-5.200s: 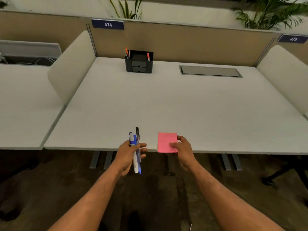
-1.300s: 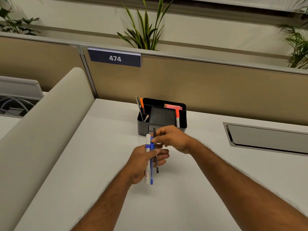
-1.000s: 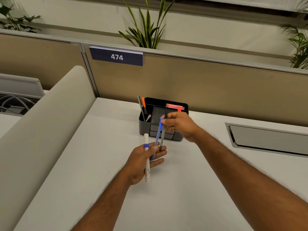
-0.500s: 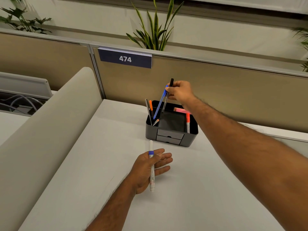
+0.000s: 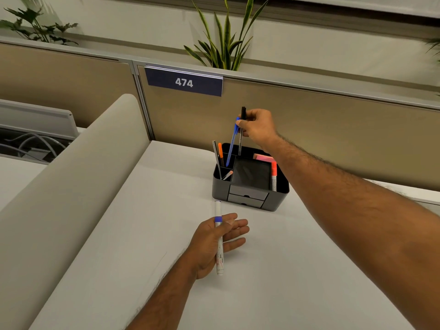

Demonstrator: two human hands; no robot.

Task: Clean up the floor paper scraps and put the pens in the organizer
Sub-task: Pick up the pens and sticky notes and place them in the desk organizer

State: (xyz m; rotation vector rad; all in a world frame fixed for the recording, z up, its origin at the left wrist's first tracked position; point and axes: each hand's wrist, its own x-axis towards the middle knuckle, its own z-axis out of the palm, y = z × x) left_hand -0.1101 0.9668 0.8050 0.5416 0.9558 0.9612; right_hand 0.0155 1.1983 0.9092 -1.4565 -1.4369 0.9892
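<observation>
The right hand (image 5: 258, 127) hangs above the organizer (image 5: 220, 191), its fingers (image 5: 241, 123) pinched round the upper ends of two slim pens: a glossy blue pen (image 5: 231, 145) slanting down to the left and a thin black pen (image 5: 241, 139) nearly upright. The blue pen's lower end dips inside the organizer's left side; which compartment cannot be told. The black pen's tip sits about level with the back rim. The organizer is a boxy, round-cornered tray of matt black plastic with two small drawers (image 5: 246, 195) in its front, standing near the worktop's far edge. It holds a thin grey stick (image 5: 216, 158) and an orange pen (image 5: 220, 152) leaning in its left compartment, an orange-capped marker (image 5: 273, 172) upright on the right, and a pink pad (image 5: 264, 158) at the back. Nearer the worktop's middle, the left hand (image 5: 214, 244) lies palm up, thumb clamping a white marker (image 5: 217, 210) with a blue band across loosely straight fingers. The worktop (image 5: 142, 234) is smooth, matt and off-white. A rounded, fabric-covered divider (image 5: 71, 175) runs along its left edge, and a tan partition (image 5: 333, 129) bearing a dark blue "474" sign (image 5: 184, 82) closes the far edge, with a spiky-leaved plant (image 5: 226, 39) behind.
</observation>
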